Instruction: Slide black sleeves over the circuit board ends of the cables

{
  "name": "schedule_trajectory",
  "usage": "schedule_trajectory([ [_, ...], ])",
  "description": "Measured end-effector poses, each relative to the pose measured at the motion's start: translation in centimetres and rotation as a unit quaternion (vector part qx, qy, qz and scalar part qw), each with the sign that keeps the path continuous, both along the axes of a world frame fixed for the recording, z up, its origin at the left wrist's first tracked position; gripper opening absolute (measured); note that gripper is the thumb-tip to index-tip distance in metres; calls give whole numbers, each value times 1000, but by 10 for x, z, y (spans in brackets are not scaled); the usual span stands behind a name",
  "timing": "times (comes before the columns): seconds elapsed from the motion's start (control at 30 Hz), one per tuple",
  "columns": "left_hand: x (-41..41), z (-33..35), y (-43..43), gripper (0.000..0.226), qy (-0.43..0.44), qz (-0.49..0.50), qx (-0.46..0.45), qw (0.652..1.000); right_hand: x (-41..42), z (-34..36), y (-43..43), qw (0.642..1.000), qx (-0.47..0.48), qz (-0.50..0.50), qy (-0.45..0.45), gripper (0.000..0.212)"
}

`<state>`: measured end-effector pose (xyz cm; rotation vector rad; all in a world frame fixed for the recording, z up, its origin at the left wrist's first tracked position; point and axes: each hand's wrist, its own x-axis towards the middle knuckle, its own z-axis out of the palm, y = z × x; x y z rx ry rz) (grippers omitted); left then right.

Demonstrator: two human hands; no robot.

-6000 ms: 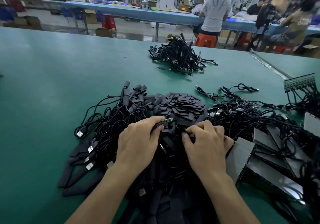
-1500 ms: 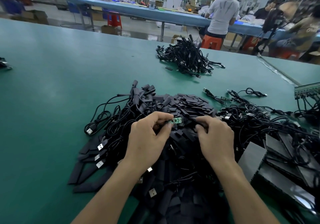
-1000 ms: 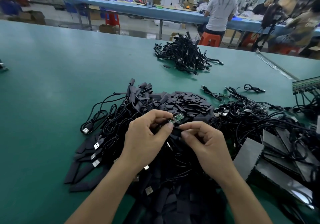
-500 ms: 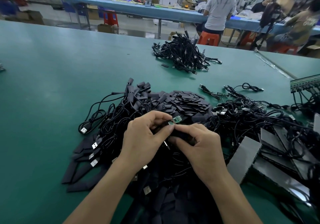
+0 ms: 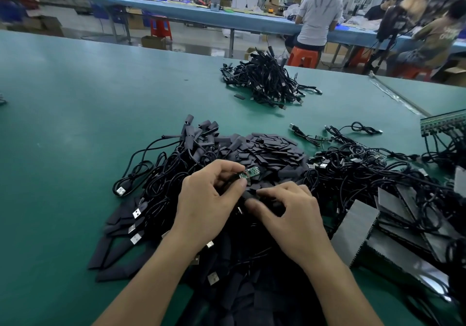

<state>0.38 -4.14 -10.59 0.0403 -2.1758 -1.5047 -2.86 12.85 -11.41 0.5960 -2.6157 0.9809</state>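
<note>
My left hand (image 5: 206,199) pinches a black cable just behind its small green circuit board (image 5: 249,173), which sticks out bare to the right above the pile. My right hand (image 5: 290,212) is just below and right of it, thumb and fingers curled on a black sleeve (image 5: 252,194) at the pile's top. A heap of loose flat black sleeves (image 5: 272,149) lies right behind the hands. Black USB cables (image 5: 151,174) with silver plugs spread to the left and under my forearms.
A second bundle of cables (image 5: 267,81) lies farther back on the green table (image 5: 75,98). A tangle of cables with bare boards (image 5: 365,164) and grey foil bags (image 5: 353,230) fills the right side. People sit at a blue bench behind.
Six seconds ago both hands dug in the pile. Since then my left hand raised the cable end with its green board, and my right hand drew back from the heap to a sleeve beneath it.
</note>
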Motion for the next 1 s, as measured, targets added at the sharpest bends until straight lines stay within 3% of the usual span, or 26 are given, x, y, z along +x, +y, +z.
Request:
schedule_trajectory([
  [0.13,0,1,0,28,-1,-8,-5,1000,-7,5,-1,992,-46,-104,49,21],
  [0.27,2,3,1,33,6,-5,7,1000,-17,11,0,979,144,-137,-52,34],
  [0.37,1,4,1,34,8,1,17,1000,-23,17,-2,962,208,-117,-131,48],
  [0.47,1,4,1,31,4,-1,20,1000,-27,17,-5,963,198,-106,-149,52],
  [0.77,1,5,2,27,2,-2,20,1000,-12,6,-4,986,115,-106,-60,20],
  [0.83,1,5,2,27,3,-2,16,1000,-12,6,-4,984,132,-111,-54,25],
  [0.93,2,4,2,27,1,-4,16,1000,-14,5,1,975,156,-110,-113,52],
  [1.0,2,4,1,28,1,-5,18,1000,-16,6,4,974,143,-111,-139,56],
])
